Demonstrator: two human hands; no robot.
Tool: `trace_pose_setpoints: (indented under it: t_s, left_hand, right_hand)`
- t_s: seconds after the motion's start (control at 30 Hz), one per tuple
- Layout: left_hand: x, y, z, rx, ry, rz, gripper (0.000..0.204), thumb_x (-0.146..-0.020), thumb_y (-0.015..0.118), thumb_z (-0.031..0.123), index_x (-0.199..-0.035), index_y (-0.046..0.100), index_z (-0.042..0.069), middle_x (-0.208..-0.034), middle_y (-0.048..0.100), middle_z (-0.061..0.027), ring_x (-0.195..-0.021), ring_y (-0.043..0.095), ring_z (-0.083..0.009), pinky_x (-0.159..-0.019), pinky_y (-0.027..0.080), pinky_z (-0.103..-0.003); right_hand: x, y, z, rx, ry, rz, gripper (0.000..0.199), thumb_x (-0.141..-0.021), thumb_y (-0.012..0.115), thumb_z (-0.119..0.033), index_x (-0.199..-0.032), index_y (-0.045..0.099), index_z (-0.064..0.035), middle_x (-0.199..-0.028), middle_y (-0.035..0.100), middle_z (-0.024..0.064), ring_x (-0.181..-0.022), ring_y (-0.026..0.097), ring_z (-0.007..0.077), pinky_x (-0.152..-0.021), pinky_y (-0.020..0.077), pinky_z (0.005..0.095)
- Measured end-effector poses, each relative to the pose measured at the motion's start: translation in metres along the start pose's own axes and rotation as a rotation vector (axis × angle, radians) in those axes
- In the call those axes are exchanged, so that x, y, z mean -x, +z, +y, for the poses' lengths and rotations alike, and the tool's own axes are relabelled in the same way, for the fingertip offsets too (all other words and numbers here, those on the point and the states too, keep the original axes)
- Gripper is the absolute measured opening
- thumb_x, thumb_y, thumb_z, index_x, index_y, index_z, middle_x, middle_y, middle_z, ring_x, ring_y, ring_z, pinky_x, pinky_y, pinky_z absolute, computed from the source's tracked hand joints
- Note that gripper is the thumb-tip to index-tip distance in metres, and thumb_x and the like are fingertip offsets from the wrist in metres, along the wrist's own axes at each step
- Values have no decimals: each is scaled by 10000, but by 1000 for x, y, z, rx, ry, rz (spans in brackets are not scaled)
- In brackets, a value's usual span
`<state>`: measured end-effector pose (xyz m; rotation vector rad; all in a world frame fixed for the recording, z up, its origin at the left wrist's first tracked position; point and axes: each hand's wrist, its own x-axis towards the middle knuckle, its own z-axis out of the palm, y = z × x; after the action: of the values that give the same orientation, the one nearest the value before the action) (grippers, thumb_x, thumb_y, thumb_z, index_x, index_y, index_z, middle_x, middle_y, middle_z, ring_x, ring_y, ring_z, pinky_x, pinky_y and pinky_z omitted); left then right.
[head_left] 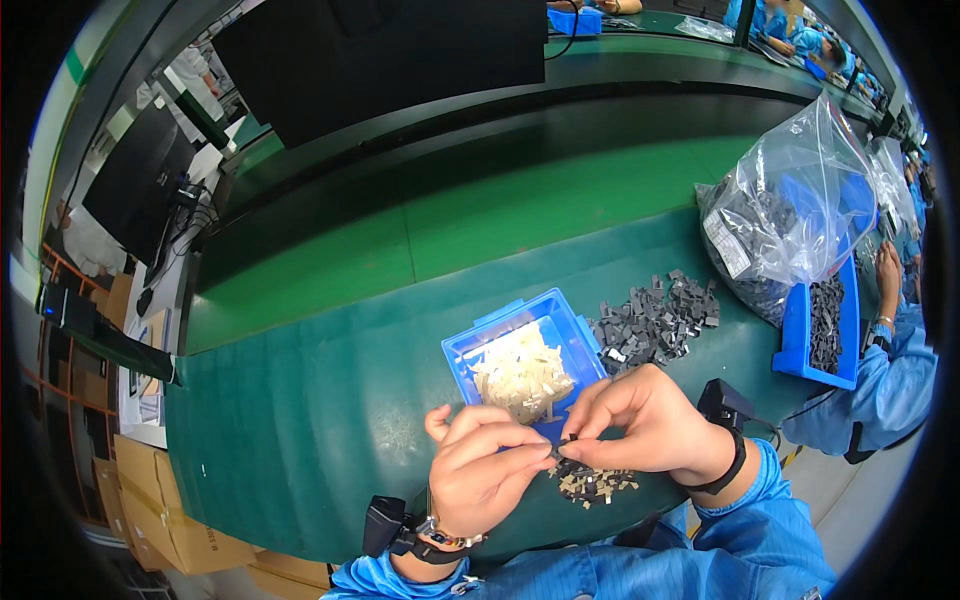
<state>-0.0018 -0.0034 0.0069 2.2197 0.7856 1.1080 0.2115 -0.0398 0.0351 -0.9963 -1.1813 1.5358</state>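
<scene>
My left hand (483, 472) and my right hand (645, 424) meet fingertip to fingertip over the table's near side. Between their pinched fingers is a small black piece (563, 448), mostly covered by the fingertips. Just beyond them sits a blue bin (462, 372) holding a heap of pale cream strips (524, 372). Below my right hand lies a small pile of black and tan pieces (597, 486). A larger heap of small dark grey blocks (658, 322) spreads on the table to the right of the bin.
On the right stand a clear plastic bag (790, 215) of dark parts and another blue bin (793, 340) of dark pieces. A co-worker's blue sleeve (880, 370) is beside them. A black monitor (380, 60) overhangs the green table (300, 430); cardboard boxes (165, 500) sit at lower left.
</scene>
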Motion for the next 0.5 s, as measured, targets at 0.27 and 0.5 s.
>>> trace_pose_setpoints:
  t_s: [0.27,0.5]
  left_hand:
    - [1,-1,-1,203,76,55,241,-607,864,100,-810,757,173,-867,720,61,-807,606,-139,-974,265,-393]
    - [-1,-6,2,202,61,57,204,-636,871,104,-775,732,160,-832,716,40,-799,608,-148,-969,281,-384]
  right_hand:
    - [3,6,20,-565,152,-101,212,-822,727,91,-838,548,-21,-880,698,151,-830,688,164,-722,555,267]
    - [-2,1,17,-300,-146,-192,111,-844,729,37,-946,685,45,-946,705,140,-832,690,173,-734,562,273]
